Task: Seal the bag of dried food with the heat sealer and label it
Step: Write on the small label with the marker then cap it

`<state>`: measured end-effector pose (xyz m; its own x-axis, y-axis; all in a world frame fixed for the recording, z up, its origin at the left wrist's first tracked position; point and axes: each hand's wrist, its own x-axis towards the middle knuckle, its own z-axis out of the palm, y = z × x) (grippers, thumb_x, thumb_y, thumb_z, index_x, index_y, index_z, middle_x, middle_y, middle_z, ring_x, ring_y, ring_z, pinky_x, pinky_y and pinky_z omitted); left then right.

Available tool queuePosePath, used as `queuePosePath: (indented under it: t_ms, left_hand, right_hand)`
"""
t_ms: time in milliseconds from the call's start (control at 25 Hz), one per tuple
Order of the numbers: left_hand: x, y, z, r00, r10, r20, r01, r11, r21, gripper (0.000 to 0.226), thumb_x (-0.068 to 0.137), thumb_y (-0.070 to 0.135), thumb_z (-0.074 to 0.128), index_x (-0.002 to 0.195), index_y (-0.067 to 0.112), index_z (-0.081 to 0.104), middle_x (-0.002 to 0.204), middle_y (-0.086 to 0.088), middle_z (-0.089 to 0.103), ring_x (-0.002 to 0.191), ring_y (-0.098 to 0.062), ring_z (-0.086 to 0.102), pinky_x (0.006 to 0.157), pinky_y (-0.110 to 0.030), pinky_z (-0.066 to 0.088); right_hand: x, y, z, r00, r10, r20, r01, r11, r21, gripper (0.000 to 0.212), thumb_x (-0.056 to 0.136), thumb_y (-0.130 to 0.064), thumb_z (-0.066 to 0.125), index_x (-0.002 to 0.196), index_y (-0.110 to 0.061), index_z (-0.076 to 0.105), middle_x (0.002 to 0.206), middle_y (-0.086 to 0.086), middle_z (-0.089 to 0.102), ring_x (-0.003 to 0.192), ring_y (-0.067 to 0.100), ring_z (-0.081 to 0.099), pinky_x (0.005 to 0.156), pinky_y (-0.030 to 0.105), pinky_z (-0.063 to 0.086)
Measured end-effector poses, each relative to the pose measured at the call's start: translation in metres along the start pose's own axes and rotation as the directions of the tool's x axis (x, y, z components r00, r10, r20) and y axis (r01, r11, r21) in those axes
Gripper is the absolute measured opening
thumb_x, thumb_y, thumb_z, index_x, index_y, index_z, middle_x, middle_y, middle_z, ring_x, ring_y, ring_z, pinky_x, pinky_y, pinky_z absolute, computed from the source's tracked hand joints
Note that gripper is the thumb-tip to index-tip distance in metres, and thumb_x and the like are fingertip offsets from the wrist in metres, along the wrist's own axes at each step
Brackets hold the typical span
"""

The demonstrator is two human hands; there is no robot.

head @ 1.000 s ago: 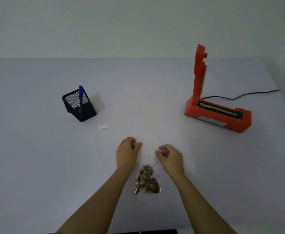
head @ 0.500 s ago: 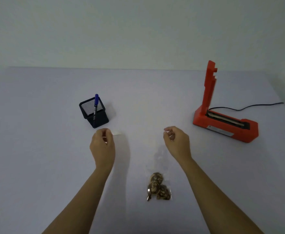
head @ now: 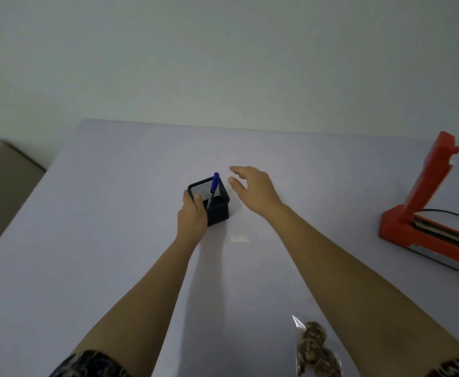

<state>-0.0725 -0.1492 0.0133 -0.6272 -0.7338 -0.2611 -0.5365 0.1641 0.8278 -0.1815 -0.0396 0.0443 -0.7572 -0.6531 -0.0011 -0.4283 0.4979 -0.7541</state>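
Note:
A clear bag of dried food (head: pixel 314 348) lies on the table near the bottom edge, under my right forearm. A small white label (head: pixel 239 239) lies flat between my arms. My left hand (head: pixel 193 213) grips the near-left corner of the black mesh pen holder (head: pixel 213 202), which holds a blue pen (head: pixel 214 186). My right hand (head: pixel 252 189) hovers just right of the pen, fingers spread, holding nothing. The red heat sealer (head: pixel 426 213) stands at the right with its arm raised.
The pale table (head: pixel 100 240) ends at a left edge with a beige surface (head: pixel 2 186) beyond it. A black cable (head: pixel 451 213) runs from the sealer to the right. A plain wall rises behind the table.
Both hands left the bag and reached forward to the pen holder. My left hand took hold of the holder; my right hand opened near the pen. The view swung left.

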Motion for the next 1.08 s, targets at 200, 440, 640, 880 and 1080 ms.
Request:
queuePosePath:
  t_ms: [200, 440, 640, 880, 1080]
  left_hand:
    - [0.003, -0.004, 0.002, 1.0, -0.007, 0.004, 0.007, 1.0, -0.031, 0.038, 0.102, 0.024, 0.023, 0.136, 0.013, 0.036, 0.102, -0.013, 0.059, 0.08, -0.026, 0.054, 0.059, -0.028, 0.038]
    - [0.008, -0.007, 0.008, 0.999, -0.04, -0.015, 0.039, 0.998, -0.05, 0.039, 0.101, 0.024, 0.022, 0.136, 0.011, 0.035, 0.102, -0.016, 0.059, 0.082, -0.03, 0.055, 0.07, -0.035, 0.045]
    - [0.007, 0.0, 0.0, 0.999, -0.035, 0.017, 0.036, 0.999, -0.041, 0.046, 0.101, 0.028, 0.027, 0.142, 0.007, 0.025, 0.11, -0.017, 0.055, 0.101, -0.035, 0.052, 0.081, -0.036, 0.042]
    - [-0.019, 0.034, -0.02, 0.931, 0.351, 0.098, -0.364, 0.914, 0.182, 0.056, 0.098, 0.037, 0.039, 0.145, 0.009, 0.027, 0.137, -0.009, 0.045, 0.126, -0.023, 0.041, 0.098, -0.025, 0.03]
    - [-0.038, 0.057, -0.011, 0.915, 0.402, 0.029, -0.401, 0.902, 0.16, 0.024, 0.095, 0.024, 0.051, 0.112, 0.007, 0.058, 0.084, -0.003, 0.061, 0.072, -0.013, 0.052, 0.062, -0.009, 0.041]
  right_hand:
    - [0.026, -0.006, 0.022, 0.993, -0.027, 0.114, 0.029, 0.999, -0.021, 0.04, 0.091, -0.025, 0.056, 0.129, -0.014, 0.053, 0.134, 0.006, 0.055, 0.125, 0.02, 0.048, 0.104, 0.028, 0.034]
    - [0.032, -0.011, 0.016, 0.998, 0.007, 0.059, -0.015, 0.99, 0.14, 0.017, 0.083, -0.01, 0.064, 0.099, -0.01, 0.07, 0.102, 0.005, 0.071, 0.092, 0.016, 0.067, 0.087, 0.021, 0.049]
    - [0.035, -0.02, -0.028, 0.988, 0.053, -0.148, -0.017, 0.973, 0.231, 0.015, 0.085, -0.011, 0.062, 0.097, -0.014, 0.07, 0.088, -0.004, 0.068, 0.071, 0.002, 0.062, 0.065, -0.001, 0.042]
    - [0.031, -0.011, -0.082, 0.963, 0.131, -0.235, -0.037, 0.93, 0.366, 0.013, 0.085, -0.015, 0.062, 0.093, -0.021, 0.07, 0.091, -0.006, 0.069, 0.086, 0.007, 0.064, 0.085, 0.021, 0.049]
    - [0.016, -0.012, -0.079, 0.943, 0.247, -0.222, -0.084, 0.823, 0.561, 0.018, 0.086, -0.018, 0.061, 0.104, -0.021, 0.064, 0.093, -0.004, 0.066, 0.087, 0.008, 0.063, 0.091, 0.03, 0.05]
